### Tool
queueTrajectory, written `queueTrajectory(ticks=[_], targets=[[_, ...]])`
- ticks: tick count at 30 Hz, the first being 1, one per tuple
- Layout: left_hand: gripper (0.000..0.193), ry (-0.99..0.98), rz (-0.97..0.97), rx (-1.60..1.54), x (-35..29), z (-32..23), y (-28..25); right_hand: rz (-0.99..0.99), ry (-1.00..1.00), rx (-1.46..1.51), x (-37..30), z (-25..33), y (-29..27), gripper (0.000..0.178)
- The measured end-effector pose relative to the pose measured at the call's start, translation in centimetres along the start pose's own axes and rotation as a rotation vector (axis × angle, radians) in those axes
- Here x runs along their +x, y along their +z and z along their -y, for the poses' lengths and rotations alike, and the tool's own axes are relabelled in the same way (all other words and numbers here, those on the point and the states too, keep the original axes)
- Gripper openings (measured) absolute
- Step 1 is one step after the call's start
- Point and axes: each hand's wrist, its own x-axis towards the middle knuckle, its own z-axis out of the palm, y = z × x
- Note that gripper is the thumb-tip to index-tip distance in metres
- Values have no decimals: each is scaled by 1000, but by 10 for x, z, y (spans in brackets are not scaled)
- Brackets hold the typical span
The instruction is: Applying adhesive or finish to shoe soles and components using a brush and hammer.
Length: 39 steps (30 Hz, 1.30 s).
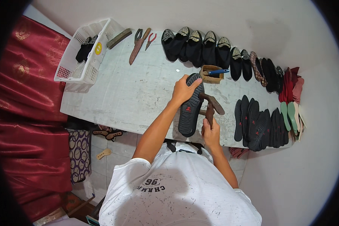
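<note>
My left hand (183, 89) grips a black shoe (191, 113) near its upper end. The ridged sole, marked with a small red emblem, faces me, and the shoe's upper is hidden behind it. In my right hand (211, 132) is a hammer (214, 103), held by its short wooden handle. Its dark head is beside the right edge of the sole; whether the two touch, I cannot tell. Just beyond my left hand, a small tan container (212, 78) has a blue-handled brush (217, 71) lying across it.
Finished-looking black shoes (194, 47) line the wall side of the white table (113, 96). Black soles (252, 122) stand at right beside green insoles (284, 116). A white basket (84, 71) holding dark shoes, a block (119, 38), a sheathed knife (136, 52) and pliers (150, 41) sit left.
</note>
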Motion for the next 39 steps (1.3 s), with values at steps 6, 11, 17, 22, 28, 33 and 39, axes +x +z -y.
queueTrajectory(ticks=[6,11,17,22,28,33,39], targets=[[60,-12,50,78,0,-4,-2,-145,97,106,3,41,4,28],[62,-28,36,59,2,3,-2,-257,-366,155,-21,84,-3,25],[62,-10,34,78,2,-1,-1,-437,-648,-438,-7,17,29,27],[62,35,-13,74,4,9,0,-271,-36,-170,-12,22,15,27],[64,-7,6,75,3,7,0,-298,-352,-13,-22,71,9,23],[64,-11,22,67,4,4,3,-339,-319,-377,-22,10,25,28],[66,18,-26,103,2,12,3,-285,-65,-87,-25,40,18,23]])
